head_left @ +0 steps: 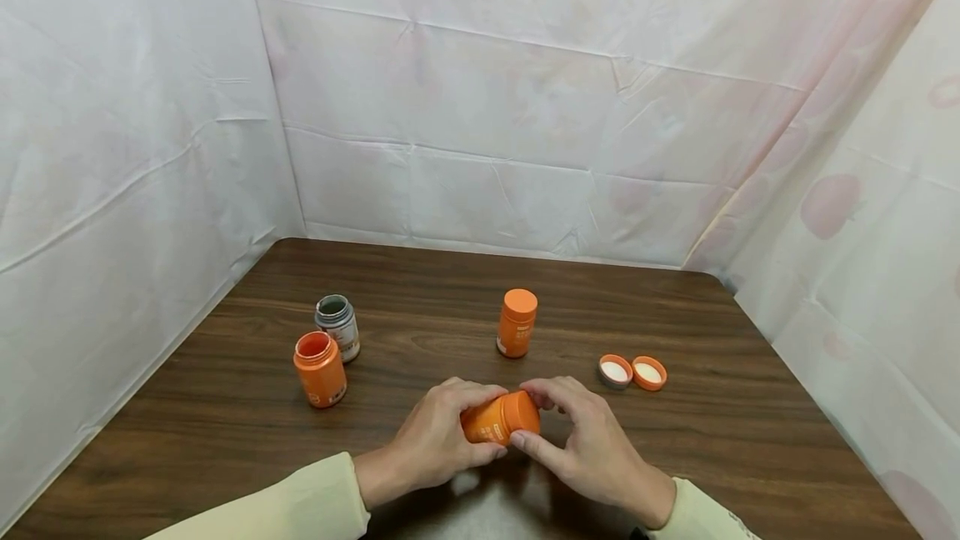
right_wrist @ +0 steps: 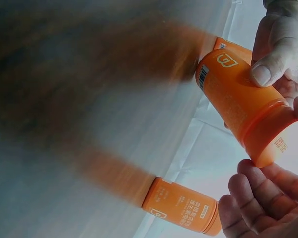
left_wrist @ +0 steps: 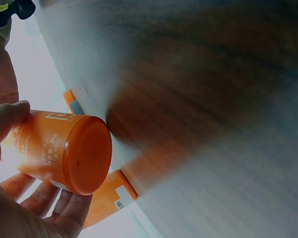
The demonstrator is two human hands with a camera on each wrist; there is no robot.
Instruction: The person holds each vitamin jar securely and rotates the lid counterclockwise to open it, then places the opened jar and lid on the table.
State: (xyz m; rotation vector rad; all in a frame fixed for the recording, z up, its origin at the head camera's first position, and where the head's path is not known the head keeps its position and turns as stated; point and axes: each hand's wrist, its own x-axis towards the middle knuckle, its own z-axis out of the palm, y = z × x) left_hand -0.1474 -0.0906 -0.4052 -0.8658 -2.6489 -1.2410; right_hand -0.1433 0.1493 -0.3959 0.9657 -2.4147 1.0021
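An orange bottle, tilted on its side with its cap to the right, is held just above the table's near part. My left hand grips its body, thumb on the near side and fingers on the far side. At the cap, my right hand pinches the rim between thumb and fingers. In the left wrist view the bottle's base faces the camera. The right wrist view shows the cap seated on the bottle, with right fingertips touching its edge.
Behind the hands stands another capped orange bottle. An uncapped orange bottle and an uncapped grey-and-white bottle stand at the left. Two loose caps, one grey-and-orange and one orange, lie inside-up at the right. Pale sheets enclose the wooden table.
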